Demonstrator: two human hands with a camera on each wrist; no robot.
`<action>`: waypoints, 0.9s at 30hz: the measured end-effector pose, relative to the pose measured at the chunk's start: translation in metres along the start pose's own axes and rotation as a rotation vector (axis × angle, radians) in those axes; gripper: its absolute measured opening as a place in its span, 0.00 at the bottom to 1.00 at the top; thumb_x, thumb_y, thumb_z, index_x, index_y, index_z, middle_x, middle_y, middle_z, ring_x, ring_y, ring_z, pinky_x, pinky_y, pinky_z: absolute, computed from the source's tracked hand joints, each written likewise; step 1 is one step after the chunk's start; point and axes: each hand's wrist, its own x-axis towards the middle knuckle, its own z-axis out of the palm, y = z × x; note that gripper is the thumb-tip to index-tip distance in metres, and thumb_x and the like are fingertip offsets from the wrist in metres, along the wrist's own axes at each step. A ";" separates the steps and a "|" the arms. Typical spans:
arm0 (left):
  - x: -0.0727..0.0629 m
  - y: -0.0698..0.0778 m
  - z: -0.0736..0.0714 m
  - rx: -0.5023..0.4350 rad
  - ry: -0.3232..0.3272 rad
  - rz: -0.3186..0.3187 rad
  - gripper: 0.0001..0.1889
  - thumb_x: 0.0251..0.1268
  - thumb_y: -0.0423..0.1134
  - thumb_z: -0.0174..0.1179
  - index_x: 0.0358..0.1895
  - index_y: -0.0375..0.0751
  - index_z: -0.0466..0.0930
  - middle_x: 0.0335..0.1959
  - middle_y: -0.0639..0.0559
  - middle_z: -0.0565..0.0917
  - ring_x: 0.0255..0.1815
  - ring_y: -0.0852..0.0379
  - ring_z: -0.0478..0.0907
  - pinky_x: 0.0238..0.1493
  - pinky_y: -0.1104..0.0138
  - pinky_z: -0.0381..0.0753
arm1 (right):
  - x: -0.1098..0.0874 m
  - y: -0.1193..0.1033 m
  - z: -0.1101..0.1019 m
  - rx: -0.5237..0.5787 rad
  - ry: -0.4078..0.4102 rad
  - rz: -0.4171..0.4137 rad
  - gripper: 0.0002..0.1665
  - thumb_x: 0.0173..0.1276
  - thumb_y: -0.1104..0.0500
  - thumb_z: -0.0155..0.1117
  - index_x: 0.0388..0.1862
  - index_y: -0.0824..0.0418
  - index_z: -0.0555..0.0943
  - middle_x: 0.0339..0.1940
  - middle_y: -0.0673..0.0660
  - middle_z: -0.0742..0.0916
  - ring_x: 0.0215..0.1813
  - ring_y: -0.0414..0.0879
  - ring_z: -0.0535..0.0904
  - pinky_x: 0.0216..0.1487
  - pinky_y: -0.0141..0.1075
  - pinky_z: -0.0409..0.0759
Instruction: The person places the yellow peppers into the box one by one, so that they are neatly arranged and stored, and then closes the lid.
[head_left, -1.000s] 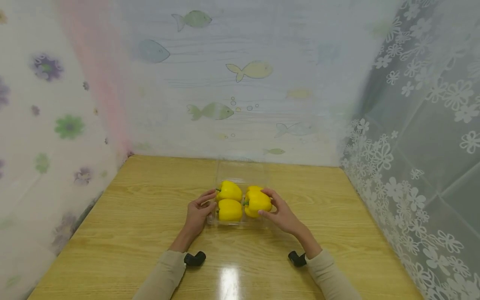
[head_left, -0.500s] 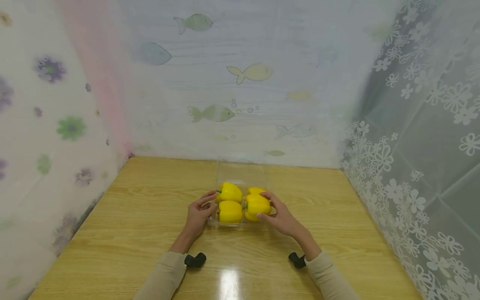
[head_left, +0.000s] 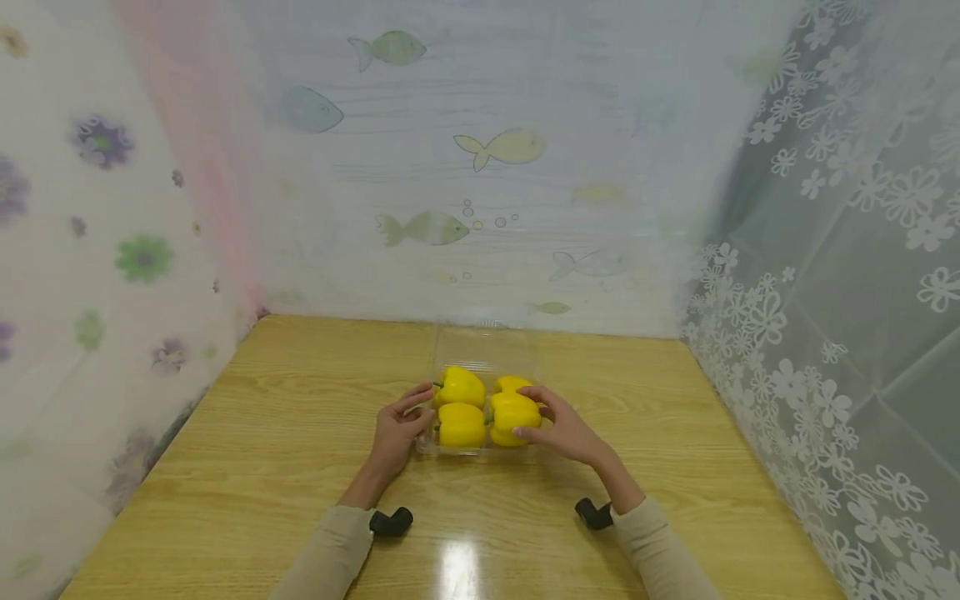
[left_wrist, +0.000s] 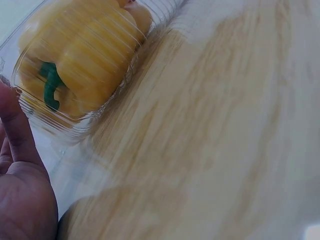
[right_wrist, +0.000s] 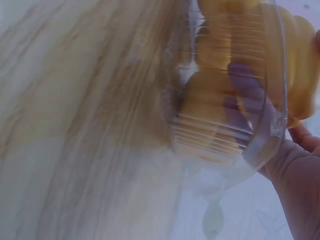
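A clear plastic clamshell box (head_left: 480,357) lies on the table with its lid folded back towards the wall. Two yellow bell peppers occupy its left half, the front-left pepper (head_left: 461,426) and the back-left pepper (head_left: 459,388). The back-right pepper (head_left: 512,383) is partly covered by the pepper in front. My right hand (head_left: 567,432) grips the front-right pepper (head_left: 513,417), thumb near and fingers beyond. In the right wrist view, that pepper (right_wrist: 300,65) partly stands above the box rim. My left hand (head_left: 394,430) holds the box's left edge; its thumb (left_wrist: 20,135) touches the rim.
The wooden table (head_left: 300,400) runs back to a fish-patterned curtain (head_left: 480,250). Flowered curtains hang at the left (head_left: 135,333) and right (head_left: 817,358). A dark wrist-worn device sits at each sleeve, left (head_left: 392,522) and right (head_left: 594,514).
My right hand has lowered the front-right pepper slightly, towards me and a little left, uncovering more of the pepper behind it. The left hand stays at the box edge.
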 end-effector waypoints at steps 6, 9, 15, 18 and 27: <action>0.000 0.000 0.001 -0.005 0.005 -0.005 0.23 0.66 0.21 0.63 0.63 0.16 0.72 0.71 0.40 0.72 0.31 0.65 0.74 0.22 0.78 0.73 | 0.001 -0.003 -0.005 0.090 -0.065 0.072 0.38 0.68 0.53 0.72 0.72 0.57 0.67 0.72 0.62 0.71 0.69 0.63 0.73 0.56 0.45 0.83; 0.000 0.000 0.001 -0.006 0.005 -0.002 0.23 0.66 0.21 0.62 0.63 0.16 0.72 0.71 0.39 0.72 0.30 0.65 0.73 0.22 0.78 0.73 | 0.001 -0.005 -0.007 0.109 -0.086 0.094 0.38 0.68 0.53 0.73 0.72 0.58 0.67 0.71 0.63 0.71 0.67 0.61 0.75 0.53 0.42 0.84; 0.000 0.000 0.001 0.013 0.001 -0.001 0.22 0.67 0.22 0.62 0.63 0.17 0.73 0.72 0.37 0.71 0.29 0.65 0.72 0.23 0.77 0.73 | 0.002 -0.009 -0.008 0.127 -0.097 0.132 0.39 0.66 0.55 0.74 0.71 0.60 0.67 0.71 0.64 0.70 0.68 0.62 0.74 0.54 0.43 0.84; 0.000 0.000 0.000 0.025 -0.002 0.002 0.22 0.67 0.22 0.62 0.63 0.18 0.73 0.72 0.36 0.70 0.29 0.65 0.71 0.23 0.77 0.73 | 0.001 -0.011 -0.008 0.123 -0.097 0.137 0.40 0.66 0.56 0.75 0.71 0.62 0.66 0.70 0.66 0.70 0.69 0.64 0.73 0.54 0.45 0.84; 0.001 -0.002 0.000 0.023 0.004 0.004 0.22 0.67 0.21 0.62 0.63 0.18 0.74 0.72 0.36 0.70 0.30 0.65 0.73 0.23 0.77 0.73 | -0.003 -0.021 -0.008 0.072 -0.096 0.133 0.38 0.65 0.58 0.75 0.68 0.64 0.67 0.68 0.67 0.71 0.68 0.67 0.73 0.55 0.47 0.84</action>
